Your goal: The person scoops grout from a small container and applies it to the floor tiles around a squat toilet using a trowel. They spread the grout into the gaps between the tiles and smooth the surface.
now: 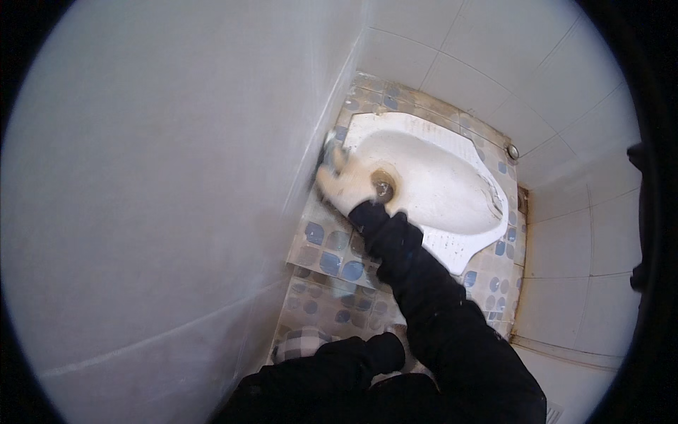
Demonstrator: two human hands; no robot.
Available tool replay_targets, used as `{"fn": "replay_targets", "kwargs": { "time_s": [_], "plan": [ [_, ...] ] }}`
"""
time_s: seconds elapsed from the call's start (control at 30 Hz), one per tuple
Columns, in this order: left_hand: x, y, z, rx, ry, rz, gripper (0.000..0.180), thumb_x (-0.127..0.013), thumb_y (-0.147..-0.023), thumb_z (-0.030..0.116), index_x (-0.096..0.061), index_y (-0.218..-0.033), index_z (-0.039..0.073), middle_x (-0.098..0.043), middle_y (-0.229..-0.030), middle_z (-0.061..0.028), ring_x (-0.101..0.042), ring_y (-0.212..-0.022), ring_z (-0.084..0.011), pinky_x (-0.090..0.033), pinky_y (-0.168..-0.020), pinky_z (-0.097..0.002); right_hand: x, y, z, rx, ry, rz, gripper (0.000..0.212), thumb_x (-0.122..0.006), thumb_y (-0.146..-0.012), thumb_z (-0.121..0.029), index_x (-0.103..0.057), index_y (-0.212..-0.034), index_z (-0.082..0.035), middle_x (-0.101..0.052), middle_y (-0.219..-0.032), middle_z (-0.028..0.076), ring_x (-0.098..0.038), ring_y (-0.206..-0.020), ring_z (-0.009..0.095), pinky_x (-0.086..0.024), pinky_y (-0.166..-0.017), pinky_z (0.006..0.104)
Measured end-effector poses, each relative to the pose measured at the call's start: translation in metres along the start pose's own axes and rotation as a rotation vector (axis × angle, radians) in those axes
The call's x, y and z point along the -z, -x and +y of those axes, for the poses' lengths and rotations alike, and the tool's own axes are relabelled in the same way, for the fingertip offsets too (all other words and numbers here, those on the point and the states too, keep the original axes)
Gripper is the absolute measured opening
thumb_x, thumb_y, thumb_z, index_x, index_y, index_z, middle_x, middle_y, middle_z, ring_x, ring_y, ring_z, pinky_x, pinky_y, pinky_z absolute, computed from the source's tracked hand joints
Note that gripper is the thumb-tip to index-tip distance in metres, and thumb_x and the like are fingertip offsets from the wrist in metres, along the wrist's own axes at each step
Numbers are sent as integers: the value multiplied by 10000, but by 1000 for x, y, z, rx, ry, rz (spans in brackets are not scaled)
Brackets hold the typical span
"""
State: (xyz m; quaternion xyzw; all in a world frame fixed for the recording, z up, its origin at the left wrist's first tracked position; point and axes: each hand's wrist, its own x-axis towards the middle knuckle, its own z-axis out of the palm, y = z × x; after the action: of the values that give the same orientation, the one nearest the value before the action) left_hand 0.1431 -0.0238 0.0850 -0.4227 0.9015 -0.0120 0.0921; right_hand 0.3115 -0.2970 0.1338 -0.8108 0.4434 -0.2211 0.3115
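Note:
My right arm, in a black sleeve, reaches up and left across the white squat toilet. At the toilet's left rim, beside the wall, my right hand is blurred by motion. Its fingers bend around or press on a small greyish thing, too smeared to name. Just right of that hand is the brown-stained drain hole. My left arm lies low in front of me, its black cuff close to the right sleeve. The fingers of my left hand are hidden, so I cannot tell what they hold.
A smooth grey wall rises close on the left; white tiled walls stand behind and right. Blue and beige patterned floor tiles step down before the toilet. A checkered shoe is below. A small round fitting sits at the back corner.

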Motion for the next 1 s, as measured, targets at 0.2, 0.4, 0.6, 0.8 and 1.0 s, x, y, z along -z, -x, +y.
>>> {"fn": "replay_targets", "kwargs": {
  "time_s": [0.2, 0.4, 0.6, 0.8, 1.0],
  "plan": [
    [8, -17, -17, -366, 718, -376, 404, -587, -862, 364, -739, -1128, 101, -703, -1152, -187, -670, -1081, -359, -508, -933, -478, 32, 106, -23, 34, -278, -354, 611, -562, -944, -317, -429, -1435, 22, -532, -1245, 344, -554, -1131, 466, -452, -979, 479],
    [32, 21, -70, -54, 806, -694, 496, -551, -891, 454, -749, -1005, 14, -715, -1027, -225, -689, -963, -407, -535, -839, -507, 113, 178, 24, -284, -609, -241, 518, -577, -975, -260, -516, -1396, 34, -691, -1142, 142, -626, -980, 171, -495, -894, 294],
    [15, 6, -59, 447, 1026, -654, 845, -506, -839, 740, -718, -1006, -61, -688, -1016, -294, -666, -1008, -427, -518, -892, -478, 166, 354, 94, -460, -528, 438, 496, -605, -940, -259, -559, -1351, 13, -646, -979, 27, -542, -844, 93, -465, -740, 256],
    [-82, -60, 5, 535, 1234, -643, 945, -613, -752, 761, -662, -1107, -113, -678, -1083, -306, -664, -1060, -401, -505, -936, -437, 91, 489, 202, -1023, -607, 899, 443, -629, -896, -217, -592, -1276, 9, -615, -1021, 38, -536, -832, 122, -447, -736, 273],
    [-136, -51, 48, 124, 1477, -662, 457, -610, -936, 476, -703, -1131, 74, -712, -1104, -122, -675, -850, -224, -533, -759, -358, 51, 541, 259, -1105, -481, 625, 462, -631, -902, -239, -528, -1293, -15, -614, -1001, 48, -538, -765, 124, -455, -694, 275]
  ]
}}
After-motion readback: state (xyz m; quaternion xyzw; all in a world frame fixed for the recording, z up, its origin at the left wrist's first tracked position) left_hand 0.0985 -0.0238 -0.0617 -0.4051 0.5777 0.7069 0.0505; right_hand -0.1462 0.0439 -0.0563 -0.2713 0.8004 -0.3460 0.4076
